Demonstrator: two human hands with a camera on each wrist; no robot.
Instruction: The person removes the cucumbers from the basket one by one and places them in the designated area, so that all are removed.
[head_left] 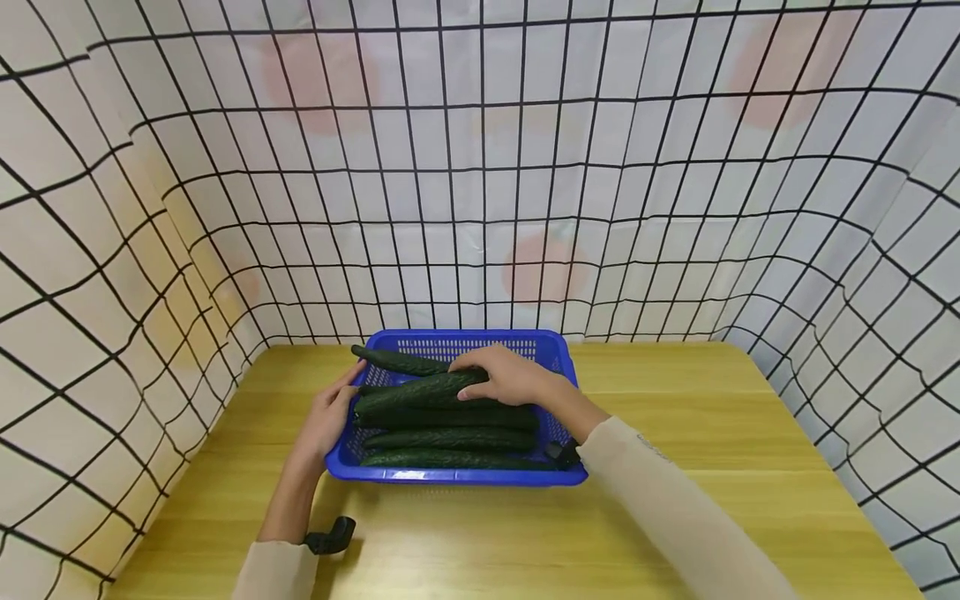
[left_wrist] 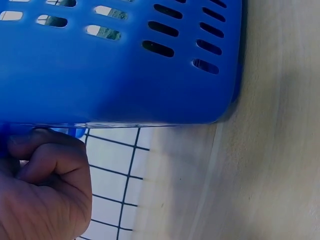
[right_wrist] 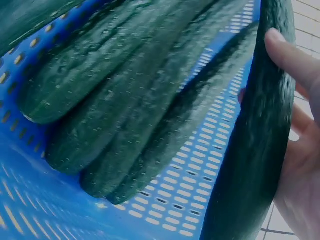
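Note:
A blue plastic basket [head_left: 457, 476] holds several dark green cucumbers [head_left: 450, 438], laid mostly side by side. My right hand [head_left: 510, 377] grips one cucumber [head_left: 420, 392] near its right end, above the others. In the right wrist view the thumb lies along one side of this held cucumber [right_wrist: 250, 140], with fingers partly hidden behind it. Another cucumber [head_left: 397, 360] slants at the back, its tip over the left rim. My left hand [head_left: 330, 417] holds the basket's left rim; in the left wrist view its fingers [left_wrist: 60, 160] curl at the blue edge.
The basket stands on a wood-grain table [head_left: 675, 433]. A black wire grid [head_left: 483, 171] rises behind it and along both sides, with white patterned sheeting behind the wires. Small black devices are worn at the left wrist [head_left: 330, 536] and the right wrist [head_left: 562, 454].

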